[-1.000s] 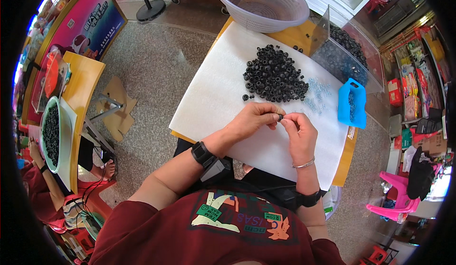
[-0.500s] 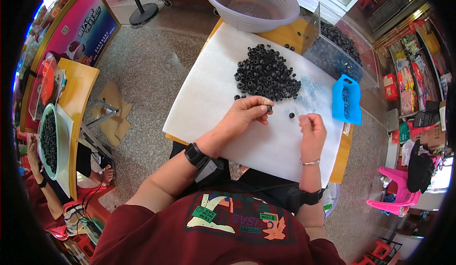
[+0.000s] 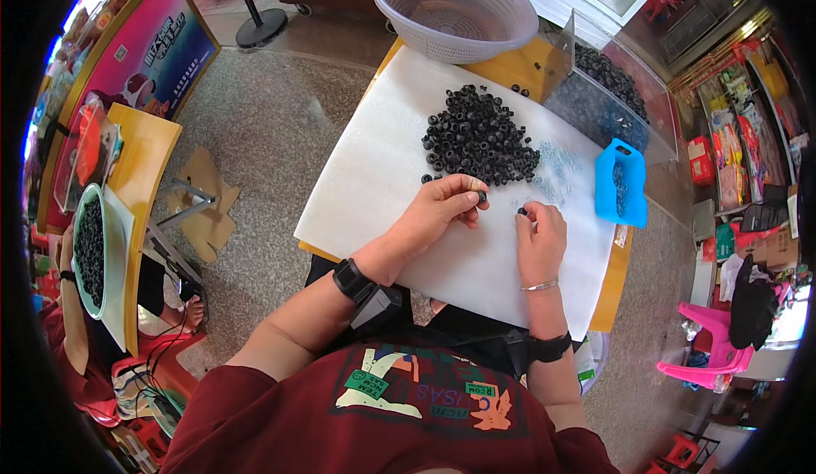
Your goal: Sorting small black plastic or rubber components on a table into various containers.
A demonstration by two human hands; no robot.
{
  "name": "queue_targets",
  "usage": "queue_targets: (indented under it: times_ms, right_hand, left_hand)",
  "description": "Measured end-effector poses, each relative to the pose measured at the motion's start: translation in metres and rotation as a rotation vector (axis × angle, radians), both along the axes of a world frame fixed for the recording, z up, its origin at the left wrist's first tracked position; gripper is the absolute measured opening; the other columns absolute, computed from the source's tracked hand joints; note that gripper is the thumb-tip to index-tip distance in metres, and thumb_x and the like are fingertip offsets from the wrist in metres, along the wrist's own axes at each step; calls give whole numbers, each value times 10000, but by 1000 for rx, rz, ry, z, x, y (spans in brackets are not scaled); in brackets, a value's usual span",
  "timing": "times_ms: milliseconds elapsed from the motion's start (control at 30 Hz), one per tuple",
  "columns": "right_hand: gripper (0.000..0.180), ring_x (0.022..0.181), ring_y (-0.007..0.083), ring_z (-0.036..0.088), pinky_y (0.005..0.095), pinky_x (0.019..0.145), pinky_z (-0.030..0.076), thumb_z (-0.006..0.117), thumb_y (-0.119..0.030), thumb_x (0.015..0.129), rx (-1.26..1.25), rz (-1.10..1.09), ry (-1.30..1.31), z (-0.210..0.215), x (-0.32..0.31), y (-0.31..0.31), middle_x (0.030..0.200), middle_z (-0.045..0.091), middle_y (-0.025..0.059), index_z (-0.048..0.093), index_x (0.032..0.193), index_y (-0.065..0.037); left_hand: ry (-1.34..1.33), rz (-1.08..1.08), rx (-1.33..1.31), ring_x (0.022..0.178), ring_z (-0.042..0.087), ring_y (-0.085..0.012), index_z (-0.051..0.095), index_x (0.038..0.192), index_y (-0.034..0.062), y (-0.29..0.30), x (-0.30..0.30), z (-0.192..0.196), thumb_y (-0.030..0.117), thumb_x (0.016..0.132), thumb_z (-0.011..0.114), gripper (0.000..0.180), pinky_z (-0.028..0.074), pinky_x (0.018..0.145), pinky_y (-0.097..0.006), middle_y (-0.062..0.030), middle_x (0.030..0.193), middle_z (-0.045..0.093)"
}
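My left hand [image 3: 444, 210] pinches a small round black piece [image 3: 482, 197] between thumb and forefinger, just below the near edge of a pile of such pieces [image 3: 480, 134]. To its right, the thumb and fingers of my right hand [image 3: 541, 238] close at another round black piece [image 3: 523, 212] on the white foam sheet [image 3: 357, 193]. Many pieces in the pile show a round hole. Tiny clear bluish pieces [image 3: 557, 168] lie scattered right of the pile. A blue scoop-like tray [image 3: 605, 189] at the right holds more of these.
At the table's far side stand a grey perforated basket [image 3: 408, 28] and a clear bin [image 3: 586, 104] with more black pieces. Leftward, another person sits by a second table [image 3: 144, 159] bearing a pale green basin [image 3: 100, 304] of black pieces. A pink stool [image 3: 718, 338] stands on the right.
My right hand has moved left and its fingertips have reached the black piece lying on the sheet. The left hand keeps its pinch and has hardly moved.
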State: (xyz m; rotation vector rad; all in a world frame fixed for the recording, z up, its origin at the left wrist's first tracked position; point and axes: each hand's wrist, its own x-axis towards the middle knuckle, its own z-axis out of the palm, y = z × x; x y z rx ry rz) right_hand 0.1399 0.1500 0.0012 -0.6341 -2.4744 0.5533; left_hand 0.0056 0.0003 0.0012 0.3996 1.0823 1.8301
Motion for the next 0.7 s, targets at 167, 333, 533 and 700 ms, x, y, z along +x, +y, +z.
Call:
queue_targets:
  times_ms: [167, 333, 533, 700]
  right_hand:
    - [140, 776, 263, 548, 374, 721, 409, 629, -72, 765, -32, 114, 7, 1, -6, -9, 813, 572, 81, 593, 900, -62]
    - [154, 790, 263, 552, 380, 724, 411, 640, -79, 756, 34, 94, 90, 15, -25, -4, 821, 580, 74, 614, 907, -64]
    - [157, 816, 269, 557, 388, 729, 415, 658, -103, 745, 217, 39, -15, -2, -60, 10, 828, 586, 71, 625, 896, -74]
    - [119, 819, 274, 557, 395, 736, 420, 635, -78, 751, 138, 71, -18, -4, -60, 14, 822, 592, 78, 616, 868, -70]
  left_hand:
    - [-8, 49, -8, 737, 559, -95, 575, 1099, 15, 0, -2, -3, 85, 943, 500, 187, 498, 726, -243, -46, 930, 609]
    - [-1, 30, -1, 741, 560, -93, 577, 1112, 4, 2, -2, -4, 83, 943, 499, 203, 498, 723, -241, -47, 922, 613]
    - [64, 15, -18, 745, 560, -88, 587, 1108, 6, 3, -3, -6, 98, 943, 511, 203, 500, 726, -241, -48, 921, 621]
    - [31, 17, -18, 746, 558, -84, 589, 1108, 9, 1, 0, -4, 106, 941, 517, 206, 498, 726, -235, -46, 923, 623]
